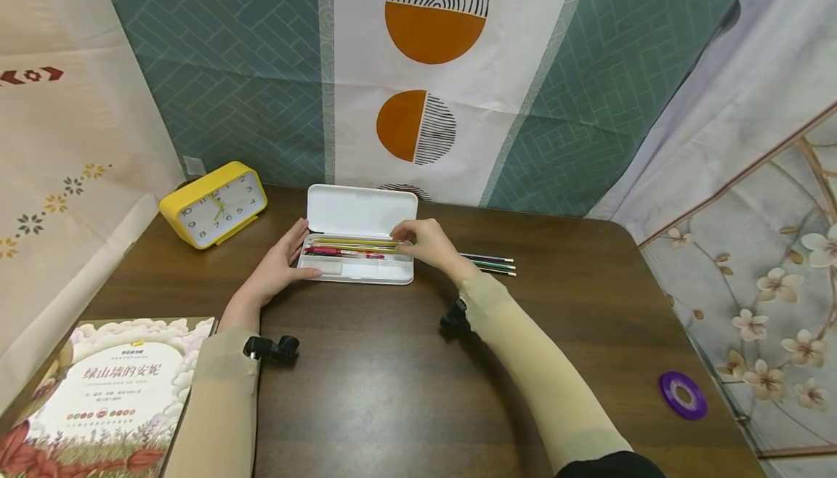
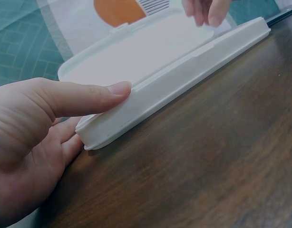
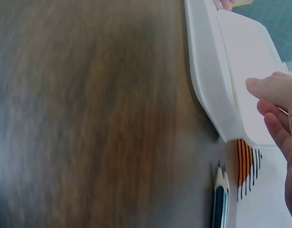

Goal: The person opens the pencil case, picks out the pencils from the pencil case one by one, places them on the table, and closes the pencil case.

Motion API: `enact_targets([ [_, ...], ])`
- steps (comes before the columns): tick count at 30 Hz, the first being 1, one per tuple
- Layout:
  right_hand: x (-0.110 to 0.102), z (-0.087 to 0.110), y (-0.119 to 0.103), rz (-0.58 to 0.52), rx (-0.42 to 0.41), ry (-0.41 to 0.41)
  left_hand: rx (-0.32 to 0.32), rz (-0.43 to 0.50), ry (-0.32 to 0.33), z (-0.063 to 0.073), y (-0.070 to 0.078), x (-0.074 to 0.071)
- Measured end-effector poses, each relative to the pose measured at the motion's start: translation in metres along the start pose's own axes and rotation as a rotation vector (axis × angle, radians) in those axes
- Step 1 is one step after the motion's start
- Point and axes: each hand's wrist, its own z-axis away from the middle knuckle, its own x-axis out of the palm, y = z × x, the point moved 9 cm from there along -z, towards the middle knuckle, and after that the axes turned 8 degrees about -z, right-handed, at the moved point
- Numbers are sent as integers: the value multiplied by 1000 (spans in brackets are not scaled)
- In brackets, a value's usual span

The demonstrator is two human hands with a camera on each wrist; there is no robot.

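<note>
A white pencil case (image 1: 360, 280) lies with its lid (image 1: 362, 211) raised at the back. Yellow pencils (image 1: 353, 242), a red pen (image 1: 343, 253) and a whitish block (image 1: 323, 266) are inside. My left hand (image 1: 277, 264) holds the case's left end; in the left wrist view its thumb (image 2: 101, 97) lies on the front rim. Over the right part hovers my right hand (image 1: 428, 244), fingers loosely bent; the right wrist view shows nothing between thumb (image 3: 272, 89) and fingers. Several dark pencils (image 1: 490, 264) lie on the table to the right, partly behind the right wrist.
A yellow alarm clock (image 1: 214, 205) stands at the back left. Nearer, a book (image 1: 120, 391) lies by the left forearm. A purple roll of tape (image 1: 683, 395) rests at the right on the brown table (image 1: 366, 391). Patterned cloth (image 1: 255, 64) hangs behind.
</note>
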Motion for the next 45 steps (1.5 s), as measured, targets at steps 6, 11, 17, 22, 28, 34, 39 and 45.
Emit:
enact_targets([
  [6,10,-4,1,-31,32,-44,1,-6,7,-2,-2,0],
  [11,14,-4,2,-30,36,-55,-5,-8,3,-4,-5,0],
  [17,19,-4,2,4,37,-73,-6,3,1,-3,-6,0],
  [22,23,-6,-2,60,6,-76,1,7,1,-1,-4,0],
  [28,24,-7,-3,83,1,-65,1,-5,2,-3,-5,0],
  [34,24,-7,-2,109,6,-53,-4,-10,0,-4,-7,-1],
  [39,25,-8,-3,130,11,-50,-9,-12,-1,-4,-7,-1],
  [45,25,-9,-3,136,27,-54,-3,-5,3,-3,-5,-1],
])
